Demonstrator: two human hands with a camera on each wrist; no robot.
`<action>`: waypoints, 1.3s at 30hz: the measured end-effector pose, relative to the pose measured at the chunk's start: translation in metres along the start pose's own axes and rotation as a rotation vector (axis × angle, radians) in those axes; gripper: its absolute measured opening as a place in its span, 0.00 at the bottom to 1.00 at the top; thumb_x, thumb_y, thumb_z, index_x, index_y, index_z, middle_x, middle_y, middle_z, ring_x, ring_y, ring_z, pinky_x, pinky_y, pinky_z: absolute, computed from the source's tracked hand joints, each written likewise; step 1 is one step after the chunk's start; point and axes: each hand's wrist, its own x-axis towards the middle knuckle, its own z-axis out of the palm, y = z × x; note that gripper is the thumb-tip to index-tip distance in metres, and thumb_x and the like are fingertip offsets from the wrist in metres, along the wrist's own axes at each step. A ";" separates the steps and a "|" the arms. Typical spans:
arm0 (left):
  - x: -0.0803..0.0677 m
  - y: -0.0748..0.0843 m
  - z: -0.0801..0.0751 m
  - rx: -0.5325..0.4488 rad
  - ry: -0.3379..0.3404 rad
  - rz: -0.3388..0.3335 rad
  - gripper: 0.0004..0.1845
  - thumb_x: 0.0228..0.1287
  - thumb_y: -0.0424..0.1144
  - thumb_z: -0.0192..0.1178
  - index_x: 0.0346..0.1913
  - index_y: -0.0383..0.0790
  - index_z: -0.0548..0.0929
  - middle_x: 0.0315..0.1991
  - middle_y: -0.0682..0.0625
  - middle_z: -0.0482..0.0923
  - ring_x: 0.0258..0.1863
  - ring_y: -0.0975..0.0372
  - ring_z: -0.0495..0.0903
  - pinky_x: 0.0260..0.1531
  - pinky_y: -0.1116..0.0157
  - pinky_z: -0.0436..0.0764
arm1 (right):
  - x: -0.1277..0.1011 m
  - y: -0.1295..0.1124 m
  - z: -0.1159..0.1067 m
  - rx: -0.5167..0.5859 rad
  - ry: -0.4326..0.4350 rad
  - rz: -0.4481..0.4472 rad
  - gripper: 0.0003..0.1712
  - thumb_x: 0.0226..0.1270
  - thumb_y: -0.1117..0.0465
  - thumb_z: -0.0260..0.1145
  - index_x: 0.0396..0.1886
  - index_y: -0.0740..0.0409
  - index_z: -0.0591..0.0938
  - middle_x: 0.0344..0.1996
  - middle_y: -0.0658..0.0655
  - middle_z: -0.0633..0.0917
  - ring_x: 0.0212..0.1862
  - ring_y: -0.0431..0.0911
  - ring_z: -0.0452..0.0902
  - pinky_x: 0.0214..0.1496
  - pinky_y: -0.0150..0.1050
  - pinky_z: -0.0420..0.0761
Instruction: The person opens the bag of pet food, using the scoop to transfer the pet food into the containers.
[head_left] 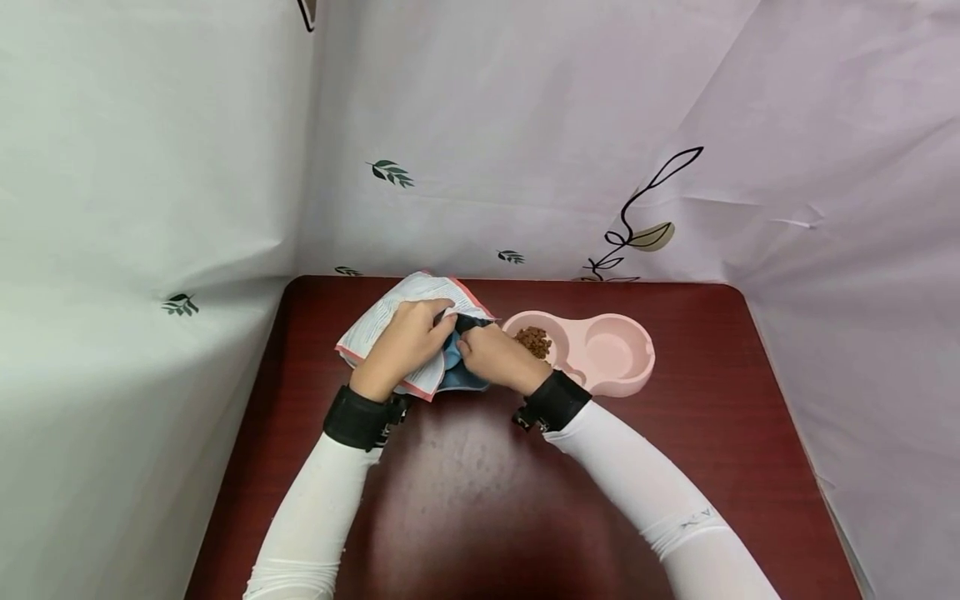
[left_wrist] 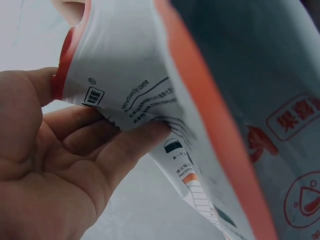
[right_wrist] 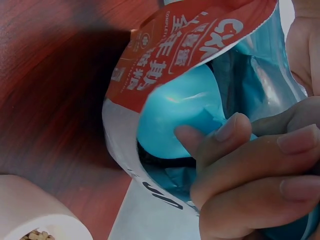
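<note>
A blue scoop (right_wrist: pixel 182 110) sits in the mouth of a printed bag (head_left: pixel 375 329), gripped by the right hand's (head_left: pixel 498 354) curled fingers while the left hand (head_left: pixel 408 337) pinches the bag's edge, with a pink double bowl (head_left: pixel 576 337), brown kibble (head_left: pixel 534 341) in its left compartment, just beside the bag on the red-brown bench (head_left: pixel 697 467).

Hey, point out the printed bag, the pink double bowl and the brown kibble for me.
Printed bag (right_wrist: pixel 172 57): right wrist view, on its red printed panel.
Pink double bowl (head_left: pixel 575 334): head view, on the bridge between its basins.
Brown kibble (head_left: pixel 534 342): head view, mid-pile.
</note>
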 end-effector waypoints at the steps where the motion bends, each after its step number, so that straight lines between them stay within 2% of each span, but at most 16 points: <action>1: 0.000 -0.001 0.000 0.002 0.003 0.001 0.18 0.77 0.38 0.55 0.61 0.33 0.84 0.57 0.39 0.86 0.45 0.55 0.86 0.47 0.55 0.84 | 0.000 0.000 0.001 0.007 0.007 -0.005 0.23 0.83 0.61 0.51 0.21 0.55 0.76 0.15 0.49 0.67 0.17 0.40 0.65 0.23 0.33 0.64; 11: 0.000 -0.005 -0.003 -0.011 0.008 -0.019 0.20 0.77 0.41 0.56 0.63 0.34 0.84 0.59 0.39 0.84 0.56 0.53 0.85 0.56 0.52 0.83 | -0.008 0.006 0.008 0.078 0.041 0.030 0.23 0.84 0.59 0.51 0.23 0.55 0.77 0.15 0.49 0.69 0.19 0.42 0.67 0.25 0.35 0.66; 14: 0.001 -0.005 -0.004 -0.013 0.013 -0.018 0.20 0.77 0.41 0.56 0.62 0.33 0.84 0.59 0.39 0.84 0.56 0.52 0.85 0.56 0.51 0.83 | -0.014 0.009 0.007 0.110 0.048 0.034 0.22 0.84 0.58 0.50 0.24 0.55 0.78 0.16 0.48 0.68 0.20 0.42 0.67 0.27 0.35 0.67; 23: 0.000 -0.006 -0.005 -0.020 0.005 -0.021 0.20 0.77 0.41 0.55 0.63 0.34 0.84 0.53 0.39 0.87 0.43 0.55 0.86 0.48 0.54 0.84 | -0.036 0.013 -0.005 0.140 0.083 0.039 0.21 0.84 0.58 0.50 0.25 0.53 0.76 0.18 0.47 0.65 0.23 0.41 0.65 0.32 0.37 0.68; 27: 0.000 -0.005 -0.005 -0.019 0.003 -0.024 0.20 0.77 0.41 0.56 0.63 0.35 0.84 0.58 0.41 0.85 0.50 0.54 0.86 0.52 0.53 0.84 | -0.048 0.019 -0.011 0.142 0.119 0.035 0.20 0.83 0.57 0.52 0.25 0.53 0.75 0.18 0.47 0.64 0.24 0.42 0.65 0.34 0.39 0.69; 32: 0.001 -0.005 -0.006 -0.022 0.004 -0.028 0.20 0.77 0.42 0.56 0.63 0.36 0.84 0.57 0.41 0.86 0.52 0.54 0.86 0.54 0.52 0.83 | -0.062 0.026 -0.012 0.155 0.139 0.039 0.20 0.84 0.55 0.51 0.27 0.52 0.78 0.20 0.47 0.66 0.27 0.42 0.68 0.36 0.39 0.70; 39: 0.002 -0.006 -0.007 -0.021 0.003 -0.031 0.20 0.77 0.42 0.56 0.63 0.37 0.84 0.58 0.42 0.85 0.57 0.53 0.84 0.58 0.51 0.81 | -0.078 0.036 -0.006 0.208 0.180 0.070 0.22 0.83 0.54 0.52 0.23 0.47 0.76 0.17 0.43 0.74 0.24 0.39 0.71 0.31 0.37 0.70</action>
